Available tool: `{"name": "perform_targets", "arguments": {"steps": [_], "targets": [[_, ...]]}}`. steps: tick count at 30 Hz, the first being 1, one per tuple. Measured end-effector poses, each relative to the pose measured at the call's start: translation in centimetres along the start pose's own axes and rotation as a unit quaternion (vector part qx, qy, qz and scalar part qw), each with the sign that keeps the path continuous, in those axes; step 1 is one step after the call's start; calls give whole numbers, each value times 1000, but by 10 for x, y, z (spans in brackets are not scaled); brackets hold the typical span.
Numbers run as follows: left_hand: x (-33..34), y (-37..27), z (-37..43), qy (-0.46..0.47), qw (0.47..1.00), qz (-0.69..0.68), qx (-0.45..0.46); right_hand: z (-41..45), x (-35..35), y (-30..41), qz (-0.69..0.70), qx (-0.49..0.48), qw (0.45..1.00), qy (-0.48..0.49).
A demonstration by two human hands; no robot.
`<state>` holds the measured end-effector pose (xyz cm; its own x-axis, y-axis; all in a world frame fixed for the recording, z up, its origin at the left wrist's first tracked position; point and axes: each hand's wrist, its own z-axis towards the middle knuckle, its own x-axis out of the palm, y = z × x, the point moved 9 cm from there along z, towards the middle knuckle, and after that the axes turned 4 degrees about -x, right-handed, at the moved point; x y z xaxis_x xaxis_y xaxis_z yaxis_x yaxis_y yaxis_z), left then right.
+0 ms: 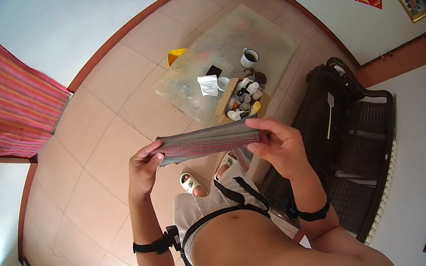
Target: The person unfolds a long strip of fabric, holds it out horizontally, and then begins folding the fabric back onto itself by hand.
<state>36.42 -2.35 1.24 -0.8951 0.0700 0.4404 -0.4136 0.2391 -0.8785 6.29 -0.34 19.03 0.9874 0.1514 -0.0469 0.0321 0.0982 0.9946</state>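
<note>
A striped grey and reddish cloth (208,140) is stretched out level in front of my body, folded into a band. My left hand (144,167) pinches its left end between thumb and fingers. The right end is held by my right hand (279,141), with fingers at its upper corner and the thumb lower down. A further strip of striped fabric hangs below the cloth near my right hand; whether it is the same piece I cannot tell.
Beyond the cloth stands a low table (189,90) with a cardboard box (228,99) of bottles, a mug (249,57), white paper (208,85) and a dark flat object (213,70). A dark wooden bench (319,116) bearing a fly swatter (329,116) is at the right. A yellow stool (175,56) shows behind the table.
</note>
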Motion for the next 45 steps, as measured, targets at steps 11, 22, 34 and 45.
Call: {"name": "perform_targets", "arguments": {"steps": [11, 22, 34, 45], "targets": [[-5, -8, -9, -45, 997, 49, 27, 3, -6, -1, -85, -34, 996, -15], [16, -44, -21, -52, 998, -24, 37, 7, -10, 5, -145, -43, 988, 7], [28, -65, -24, -81, 989, 69, 100, 12, -22, 12, -176, -87, 979, -45], [38, -77, -28, -104, 975, 134, 144, 15, -28, 24, -248, -105, 961, -57]]}}
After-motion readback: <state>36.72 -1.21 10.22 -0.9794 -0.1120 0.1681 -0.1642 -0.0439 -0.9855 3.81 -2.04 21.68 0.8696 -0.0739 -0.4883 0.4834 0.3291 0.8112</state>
